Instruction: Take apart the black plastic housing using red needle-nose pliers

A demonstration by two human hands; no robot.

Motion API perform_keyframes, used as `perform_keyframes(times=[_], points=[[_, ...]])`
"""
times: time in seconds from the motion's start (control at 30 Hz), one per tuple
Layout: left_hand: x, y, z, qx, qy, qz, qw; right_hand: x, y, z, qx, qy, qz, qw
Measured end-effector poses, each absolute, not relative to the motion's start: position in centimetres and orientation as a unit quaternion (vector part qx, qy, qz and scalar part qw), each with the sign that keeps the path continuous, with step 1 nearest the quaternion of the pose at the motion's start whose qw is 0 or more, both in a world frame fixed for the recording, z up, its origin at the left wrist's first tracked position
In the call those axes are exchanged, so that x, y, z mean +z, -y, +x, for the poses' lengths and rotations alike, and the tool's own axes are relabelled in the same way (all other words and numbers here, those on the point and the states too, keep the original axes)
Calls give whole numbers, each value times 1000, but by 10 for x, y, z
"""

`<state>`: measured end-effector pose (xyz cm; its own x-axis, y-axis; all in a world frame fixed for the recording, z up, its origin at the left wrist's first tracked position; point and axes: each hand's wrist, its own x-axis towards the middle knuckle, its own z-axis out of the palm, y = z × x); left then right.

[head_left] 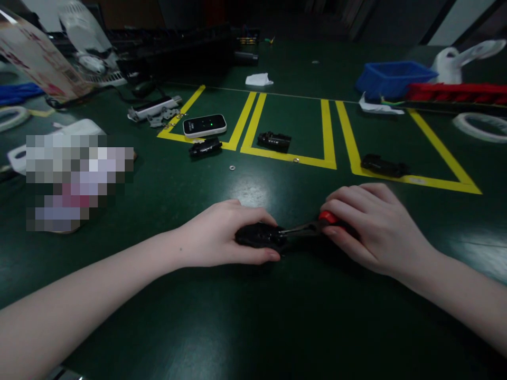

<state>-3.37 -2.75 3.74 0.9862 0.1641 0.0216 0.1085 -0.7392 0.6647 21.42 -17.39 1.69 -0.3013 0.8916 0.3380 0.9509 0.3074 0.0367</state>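
My left hand [233,232] grips a small dark moulded part [257,235] low over the green table, thumb on the near side and fingers on the far side. From the right, my right hand [364,227] is closed around the handle of a red-and-black-handled tool [328,217] with a slim metal nose. The nose's tip meets the right end of the dark part; whether it grips or only touches there, I cannot tell. Beyond my hands lie similar black parts: one on the left [205,148], one in the middle [274,141] and one on the right [384,165].
Yellow tape [293,158] marks bays on the green table [178,322]. A white-edged black device [205,125] shows a green light. Small metal rings [232,168] lie nearby. A blue bin [396,76], red rack [459,94] and tape roll [481,127] stand at right; a blurred-out item [79,184] lies left.
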Motion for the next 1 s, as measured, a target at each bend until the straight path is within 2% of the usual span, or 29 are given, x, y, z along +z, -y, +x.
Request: perform_keyframes(times=[1.0], points=[[36, 33, -33, 41, -108, 951, 287, 21, 174, 211, -124, 800, -565, 159]])
